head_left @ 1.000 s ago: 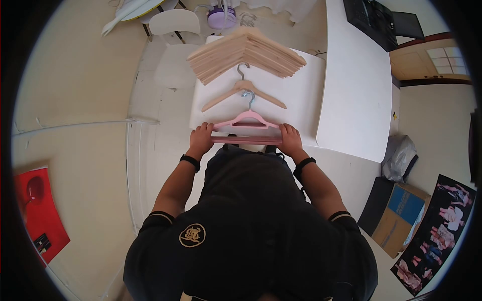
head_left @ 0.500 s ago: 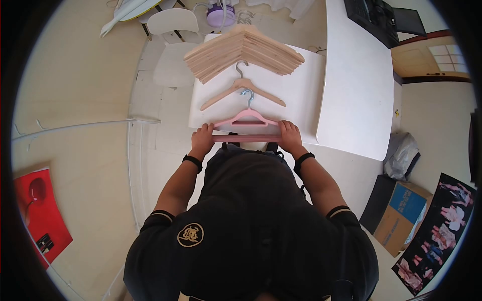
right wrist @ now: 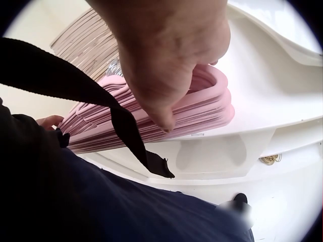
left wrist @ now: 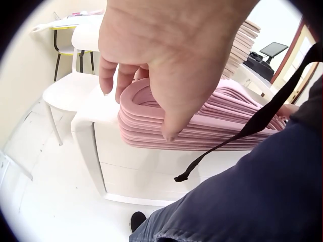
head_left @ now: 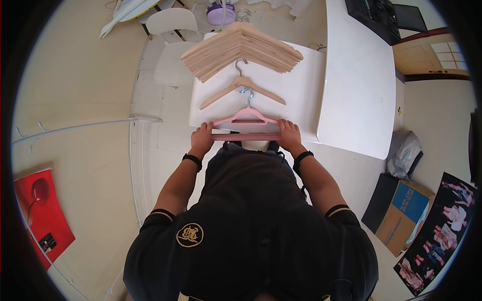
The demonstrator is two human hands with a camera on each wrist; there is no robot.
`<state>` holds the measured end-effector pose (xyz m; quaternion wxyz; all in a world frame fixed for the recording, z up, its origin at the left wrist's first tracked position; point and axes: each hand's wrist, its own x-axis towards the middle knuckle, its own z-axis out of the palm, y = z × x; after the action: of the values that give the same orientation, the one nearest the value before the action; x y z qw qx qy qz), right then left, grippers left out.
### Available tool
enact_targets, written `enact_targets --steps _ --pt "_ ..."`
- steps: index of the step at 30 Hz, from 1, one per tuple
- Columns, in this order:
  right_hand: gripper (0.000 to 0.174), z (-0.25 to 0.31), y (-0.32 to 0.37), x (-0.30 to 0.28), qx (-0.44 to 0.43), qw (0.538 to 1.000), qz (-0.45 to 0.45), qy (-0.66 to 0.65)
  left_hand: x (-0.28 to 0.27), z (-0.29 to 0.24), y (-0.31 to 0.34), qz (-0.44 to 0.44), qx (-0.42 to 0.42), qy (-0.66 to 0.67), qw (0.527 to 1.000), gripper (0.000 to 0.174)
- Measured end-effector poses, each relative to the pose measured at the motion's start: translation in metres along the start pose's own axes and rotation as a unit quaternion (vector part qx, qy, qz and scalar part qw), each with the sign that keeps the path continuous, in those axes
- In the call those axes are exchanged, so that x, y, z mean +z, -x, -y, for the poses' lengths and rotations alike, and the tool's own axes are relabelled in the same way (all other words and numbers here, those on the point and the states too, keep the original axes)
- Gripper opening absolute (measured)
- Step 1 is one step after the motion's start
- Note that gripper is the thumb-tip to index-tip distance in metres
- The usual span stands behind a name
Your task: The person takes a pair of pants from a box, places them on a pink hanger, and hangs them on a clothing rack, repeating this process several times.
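Observation:
At the near edge of the white table (head_left: 307,88) lies a stack of pink hangers (head_left: 246,136), metal hooks pointing away from me. My left hand (head_left: 202,138) grips its left end; in the left wrist view the thumb (left wrist: 176,123) presses the near side while fingers reach around the far side. The right end is held by my right hand (head_left: 289,135), and its thumb (right wrist: 160,117) lies along the front of the layered hangers in the right wrist view. Just beyond the pink hooks lies a single wooden hanger (head_left: 268,95). Farther back is a fanned stack of wooden hangers (head_left: 241,47).
A larger white desk (head_left: 356,95) adjoins on the right, with black equipment (head_left: 374,17) at its far end. A white chair (head_left: 173,62) stands left of the table. Cardboard box (head_left: 401,218) and grey plastic bag (head_left: 403,153) sit at the right. A black strap (right wrist: 133,133) hangs before the hangers.
Both hands keep hold of the pink hangers at the table edge. The head view has shifted slightly, and the hangers show almost no movement.

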<state>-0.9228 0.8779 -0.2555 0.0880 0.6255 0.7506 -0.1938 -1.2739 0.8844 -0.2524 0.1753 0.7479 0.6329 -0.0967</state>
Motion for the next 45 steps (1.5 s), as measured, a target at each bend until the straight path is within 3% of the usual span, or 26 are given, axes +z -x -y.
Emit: enact_targets --steps 5,16,21,25,28,31,33,35,37,39,40,42,45 --pt "0.073 0.002 -0.002 -0.004 0.021 0.999 0.036 -0.004 0.002 0.000 -0.001 0.008 -0.010 0.012 1.000 0.050" --pt "0.077 0.001 -0.001 0.002 0.014 1.000 0.015 0.006 -0.002 0.001 -0.005 0.044 -0.015 0.037 0.998 0.058" --pt "0.082 -0.006 0.003 0.013 0.016 0.999 -0.032 0.025 -0.001 0.001 -0.004 0.046 -0.016 0.043 0.998 0.071" --pt "0.082 -0.004 0.011 -0.006 0.048 0.998 0.024 0.020 -0.012 0.000 0.000 0.065 -0.011 0.060 0.996 0.082" --pt "0.078 -0.003 0.018 -0.025 0.062 0.997 0.051 0.018 -0.019 0.004 0.006 0.072 -0.006 0.111 0.991 0.092" --pt "0.077 -0.008 0.025 -0.031 0.058 0.996 0.060 0.028 0.000 0.026 0.016 0.000 0.043 0.236 0.971 0.095" --pt "0.076 -0.018 0.027 -0.032 0.049 0.997 0.054 0.035 0.018 0.042 0.026 -0.099 0.004 0.273 0.957 0.092" --pt "0.071 -0.029 0.030 -0.031 0.036 0.998 0.045 -0.001 0.036 0.059 0.040 -0.123 -0.046 0.286 0.949 0.081" --pt "0.063 -0.037 0.033 -0.031 0.015 1.000 -0.012 -0.002 0.056 0.067 0.061 -0.105 -0.177 0.377 0.903 0.077" --pt "0.056 -0.045 0.031 -0.032 -0.007 0.992 -0.109 -0.057 0.060 0.064 0.088 0.000 -0.312 0.430 0.847 0.072" --pt "0.044 -0.047 0.030 -0.035 -0.033 0.984 -0.165 -0.061 0.097 0.075 0.100 0.040 -0.326 0.425 0.844 0.067" --pt "0.038 -0.056 0.025 -0.037 -0.054 0.982 -0.156 -0.091 0.168 0.081 0.128 0.097 -0.322 0.398 0.853 0.058" --pt "0.023 -0.068 0.013 -0.034 -0.092 0.973 -0.160 -0.142 0.164 0.027 0.177 0.112 -0.274 0.316 0.901 0.052"
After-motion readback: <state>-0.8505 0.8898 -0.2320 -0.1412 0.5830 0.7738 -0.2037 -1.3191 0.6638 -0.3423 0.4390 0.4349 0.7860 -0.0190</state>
